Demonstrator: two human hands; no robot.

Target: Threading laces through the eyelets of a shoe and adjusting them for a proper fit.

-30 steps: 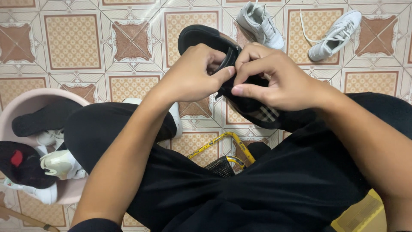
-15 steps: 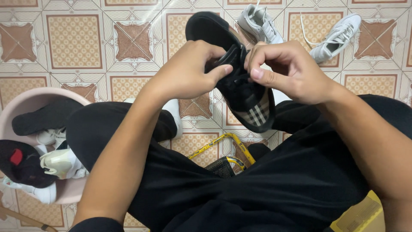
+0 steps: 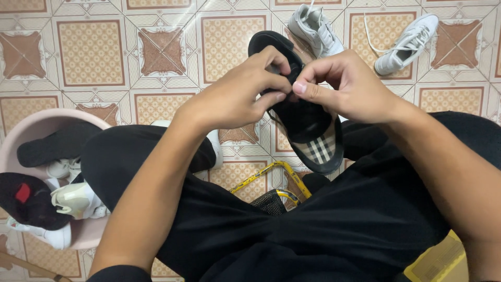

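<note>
Black sneaker (image 3: 305, 112) held up over the lap, centre of view, toe end far, checked heel lining near, above the tiled floor (image 3: 91, 52). Left hand (image 3: 235, 96) gripping the shoe from the left, thumb and forefinger pinched narrow at the lace area. Right hand (image 3: 349, 86) coming in from the right, thumb and forefinger also pinched tight, tips nearly touching the left ones. Something thin, probably a black lace, caught between them (too dark against the upper to be sure). Both hands closed on the shoe, no fingers spread wide.

Pair of white sneakers (image 3: 360, 34) lying on the tiles far right, laces loose, well apart from the hands. Pink basin (image 3: 31, 128) near left, holding more shoes, white and black mixed. Yellow-rimmed mesh thing (image 3: 271, 185) on the floor between the knees, just below the black sneaker.

For a clean job of this step, judging from the grip: shoe kept steady with the spare fingers, pull kept short and even, lace fed straight at the eyelet rather than at an angle, tongue kept flat underneath so nothing bunches.
</note>
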